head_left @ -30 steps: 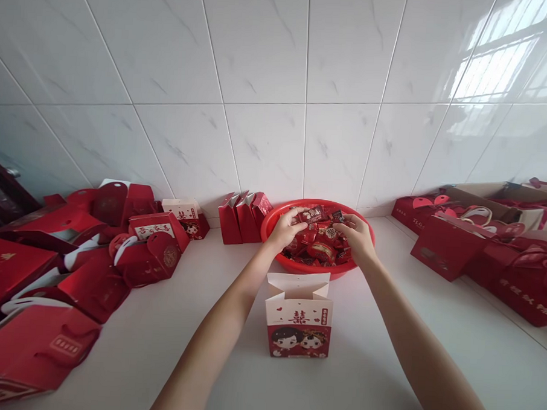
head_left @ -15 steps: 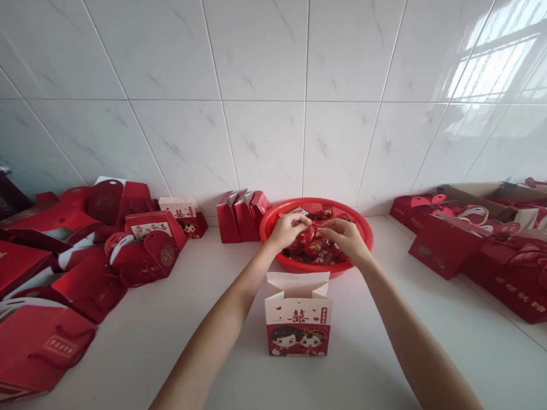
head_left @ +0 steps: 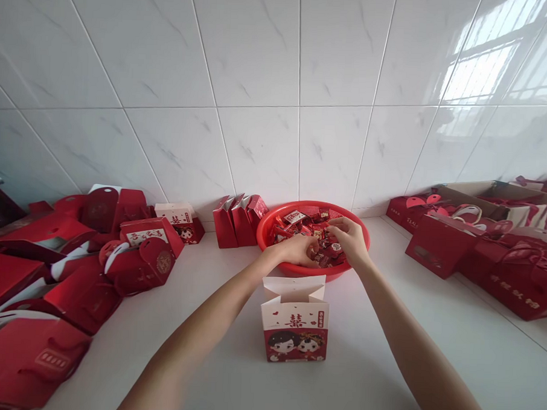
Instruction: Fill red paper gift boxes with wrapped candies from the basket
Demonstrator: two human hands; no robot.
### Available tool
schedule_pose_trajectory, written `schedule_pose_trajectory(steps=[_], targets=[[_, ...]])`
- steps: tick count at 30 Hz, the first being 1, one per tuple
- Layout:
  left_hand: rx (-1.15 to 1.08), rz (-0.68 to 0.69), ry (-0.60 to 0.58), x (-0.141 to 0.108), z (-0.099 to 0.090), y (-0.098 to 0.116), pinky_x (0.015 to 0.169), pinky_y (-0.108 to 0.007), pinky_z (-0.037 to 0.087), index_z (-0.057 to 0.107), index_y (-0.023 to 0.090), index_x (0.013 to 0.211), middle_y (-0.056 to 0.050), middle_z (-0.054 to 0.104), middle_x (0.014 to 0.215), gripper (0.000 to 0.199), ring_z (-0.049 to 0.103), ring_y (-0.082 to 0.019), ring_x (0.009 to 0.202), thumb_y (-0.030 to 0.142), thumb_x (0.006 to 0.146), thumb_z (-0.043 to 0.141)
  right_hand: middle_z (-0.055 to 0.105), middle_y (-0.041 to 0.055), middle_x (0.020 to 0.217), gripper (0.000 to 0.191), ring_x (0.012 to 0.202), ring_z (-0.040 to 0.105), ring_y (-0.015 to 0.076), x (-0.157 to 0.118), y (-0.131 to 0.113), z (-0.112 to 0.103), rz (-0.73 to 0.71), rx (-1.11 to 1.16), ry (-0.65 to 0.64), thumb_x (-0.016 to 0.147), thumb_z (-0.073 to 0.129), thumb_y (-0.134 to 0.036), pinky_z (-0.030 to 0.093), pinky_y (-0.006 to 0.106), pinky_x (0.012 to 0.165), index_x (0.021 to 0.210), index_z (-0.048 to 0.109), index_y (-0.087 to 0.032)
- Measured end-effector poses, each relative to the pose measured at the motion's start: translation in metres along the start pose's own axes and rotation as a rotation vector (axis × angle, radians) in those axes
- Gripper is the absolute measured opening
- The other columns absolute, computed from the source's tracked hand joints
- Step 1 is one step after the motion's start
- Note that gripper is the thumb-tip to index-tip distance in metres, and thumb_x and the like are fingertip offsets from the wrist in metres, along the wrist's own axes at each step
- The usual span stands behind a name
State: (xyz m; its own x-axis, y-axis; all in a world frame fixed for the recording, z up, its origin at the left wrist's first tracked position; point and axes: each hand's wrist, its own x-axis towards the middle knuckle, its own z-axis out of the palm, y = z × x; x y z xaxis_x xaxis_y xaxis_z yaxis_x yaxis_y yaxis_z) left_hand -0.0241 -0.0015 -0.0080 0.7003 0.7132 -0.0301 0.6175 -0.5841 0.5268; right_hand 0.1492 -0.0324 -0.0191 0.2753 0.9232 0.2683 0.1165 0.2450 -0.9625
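Observation:
A red plastic basket of red-wrapped candies stands by the wall, and both of my hands are inside its rim. My left hand lies low over the near side of the pile, its fingers curled round a dark red wrapped candy. Higher and to the right, the fingers of my right hand are pinched together over the candies; what lies between the tips is too small to make out. In front of the basket a white and red paper gift box stands upright with its top open.
Several red gift boxes crowd the counter's left side. Narrow red boxes stand left of the basket. More red boxes and an open cardboard carton are on the right. A tiled wall bounds the back.
My left hand has moved down and slightly right onto the near candies, away from my right hand. My right hand stays over the basket's right side. The view has shifted slightly.

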Motion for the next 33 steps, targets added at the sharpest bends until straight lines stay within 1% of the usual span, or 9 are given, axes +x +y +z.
schedule_pose_trajectory(steps=[3, 9, 14, 18, 20, 23, 26, 29, 33], targets=[[-0.126, 0.024, 0.032, 0.002, 0.001, -0.006, 0.062, -0.029, 0.046, 0.063, 0.021, 0.087, 0.001, 0.066, 0.072, 0.029, 0.066, -0.021, 0.072, 0.025, 0.065, 0.081, 0.07, 0.0033, 0.077, 0.014, 0.073, 0.065, 0.0206, 0.001, 0.001, 0.0, 0.012, 0.005, 0.008, 0.067, 0.065, -0.026, 0.055, 0.035, 0.067, 0.079, 0.067, -0.021], [-0.476, 0.1, 0.417, 0.006, 0.002, -0.015, 0.074, -0.03, 0.054, 0.064, 0.018, 0.097, -0.001, 0.067, 0.082, 0.025, 0.067, -0.018, 0.08, 0.022, 0.074, 0.074, 0.074, 0.0065, 0.088, 0.017, 0.087, 0.069, 0.025, 0.002, -0.001, 0.0, 0.032, 0.032, -0.013, 0.074, 0.068, -0.033, 0.058, 0.038, 0.076, 0.086, 0.069, -0.021], [-0.729, 0.223, 0.405, 0.007, 0.001, -0.015, 0.082, -0.033, 0.058, 0.062, 0.017, 0.098, -0.004, 0.069, 0.096, 0.019, 0.07, -0.019, 0.089, 0.02, 0.079, 0.066, 0.074, 0.0073, 0.106, 0.035, 0.099, 0.069, 0.0251, -0.002, -0.011, -0.002, 0.018, 0.122, -0.277, 0.079, 0.073, -0.05, 0.059, 0.037, 0.084, 0.099, 0.074, -0.022], [-0.789, 0.271, 0.34, 0.007, 0.002, -0.017, 0.085, -0.035, 0.059, 0.062, 0.018, 0.103, -0.004, 0.07, 0.096, 0.021, 0.07, -0.02, 0.092, 0.02, 0.082, 0.064, 0.073, 0.0055, 0.086, 0.042, 0.087, 0.07, 0.0235, -0.004, -0.013, -0.002, 0.031, 0.131, -0.43, 0.075, 0.075, -0.06, 0.059, 0.037, 0.081, 0.086, 0.074, -0.019], [-0.759, 0.25, 0.323, 0.009, 0.003, -0.019, 0.088, -0.036, 0.058, 0.063, 0.018, 0.105, -0.004, 0.071, 0.093, 0.022, 0.071, -0.02, 0.092, 0.02, 0.083, 0.063, 0.073, 0.0051, 0.081, 0.043, 0.083, 0.07, 0.0231, -0.003, -0.012, -0.002, 0.034, 0.167, -0.448, 0.071, 0.078, -0.06, 0.059, 0.038, 0.081, 0.078, 0.072, -0.019], [-0.599, 0.143, 0.467, 0.01, 0.001, -0.02, 0.095, -0.036, 0.055, 0.066, 0.017, 0.099, -0.007, 0.074, 0.101, 0.015, 0.07, -0.021, 0.1, 0.018, 0.085, 0.061, 0.074, 0.0038, 0.081, 0.04, 0.081, 0.071, 0.0229, -0.001, -0.008, -0.002, 0.038, 0.262, -0.257, 0.062, 0.086, -0.053, 0.059, 0.037, 0.078, 0.079, 0.07, -0.02], [-0.224, -0.143, 0.612, 0.009, -0.003, -0.02, 0.095, -0.033, 0.053, 0.07, 0.018, 0.091, -0.007, 0.076, 0.104, 0.013, 0.07, -0.021, 0.102, 0.014, 0.085, 0.058, 0.074, 0.0035, 0.079, 0.033, 0.079, 0.071, 0.0225, 0.0, -0.007, -0.001, 0.083, 0.305, -0.095, 0.062, 0.084, -0.044, 0.059, 0.035, 0.074, 0.079, 0.067, -0.021], [0.062, -0.412, 0.533, 0.008, -0.005, -0.02, 0.085, -0.032, 0.054, 0.073, 0.019, 0.091, -0.008, 0.077, 0.097, 0.015, 0.07, -0.024, 0.095, 0.015, 0.082, 0.061, 0.075, 0.0044, 0.081, 0.025, 0.079, 0.072, 0.0234, 0.002, -0.007, -0.001, 0.118, 0.307, -0.061, 0.067, 0.078, -0.038, 0.06, 0.035, 0.07, 0.079, 0.064, -0.022], [0.168, -0.47, 0.42, 0.009, -0.005, -0.019, 0.082, -0.035, 0.052, 0.072, 0.018, 0.086, -0.01, 0.075, 0.093, 0.013, 0.07, -0.029, 0.096, 0.014, 0.077, 0.063, 0.072, 0.0012, 0.072, 0.018, 0.075, 0.071, 0.0218, 0.004, -0.008, 0.0, 0.123, 0.351, 0.085, 0.069, 0.07, -0.033, 0.059, 0.033, 0.068, 0.075, 0.056, -0.024]])
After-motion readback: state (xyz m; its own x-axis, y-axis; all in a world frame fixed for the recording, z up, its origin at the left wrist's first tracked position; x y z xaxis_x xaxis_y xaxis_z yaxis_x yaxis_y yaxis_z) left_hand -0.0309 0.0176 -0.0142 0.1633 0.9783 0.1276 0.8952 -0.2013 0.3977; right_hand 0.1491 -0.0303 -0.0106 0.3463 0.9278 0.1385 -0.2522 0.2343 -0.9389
